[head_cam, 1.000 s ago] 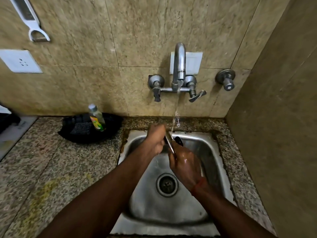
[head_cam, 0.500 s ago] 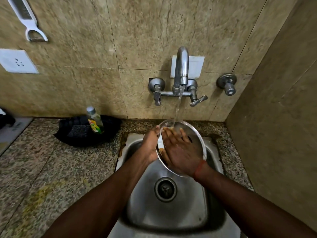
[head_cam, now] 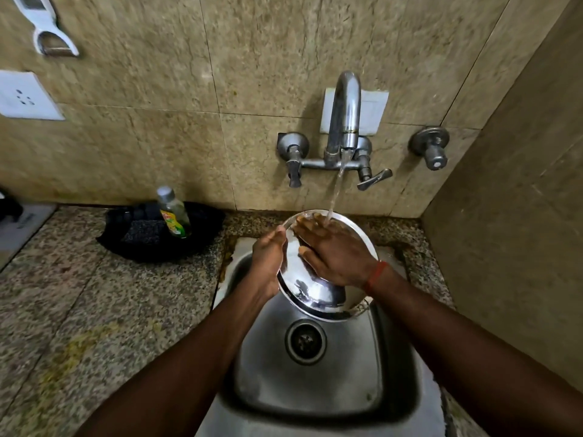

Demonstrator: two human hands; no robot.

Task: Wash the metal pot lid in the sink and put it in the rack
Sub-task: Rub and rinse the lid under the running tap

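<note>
The lid (head_cam: 310,287), edge-on a second ago, now faces up over the sink (head_cam: 394,389). The left hand (head_cam: 268,261) grips its rim; the right hand (head_cam: 334,253) rubs it flat-palmed, holding nothing. Rinsing underway; no rack in view.

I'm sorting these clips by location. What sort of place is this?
Most likely a home kitchen's washing-up corner: a steel sink set in a speckled stone counter, a wall tap running onto a metal lid, and a bottle of dish liquid beside it.

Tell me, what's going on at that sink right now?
Left hand grips metal lid by its rim. Right hand open, flat on lid under tap stream. Lid over sink; rack not visible. Nothing blocking.
</note>
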